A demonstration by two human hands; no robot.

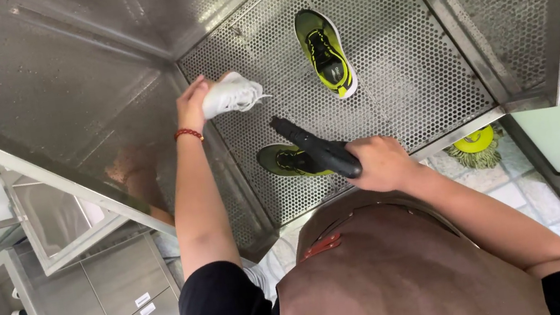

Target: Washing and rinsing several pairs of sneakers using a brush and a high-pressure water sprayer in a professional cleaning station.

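Inside a steel cabinet with a perforated floor (396, 86), the left hand (193, 104) has its grip closed around a white sneaker (231, 95), lifting it clear of the mesh at the left wall so its surfaces are exposed. The right hand (380, 162) wraps fully around a black spray gun (316, 148), nozzle angled toward that shoe. Two yellow-green sneakers lie on the mesh: one far (325, 51), one near (288, 161), partly behind the gun.

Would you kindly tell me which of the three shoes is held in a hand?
The white laced shoe, gripped by the left hand; both yellow-green shoes lie on the perforated metal.
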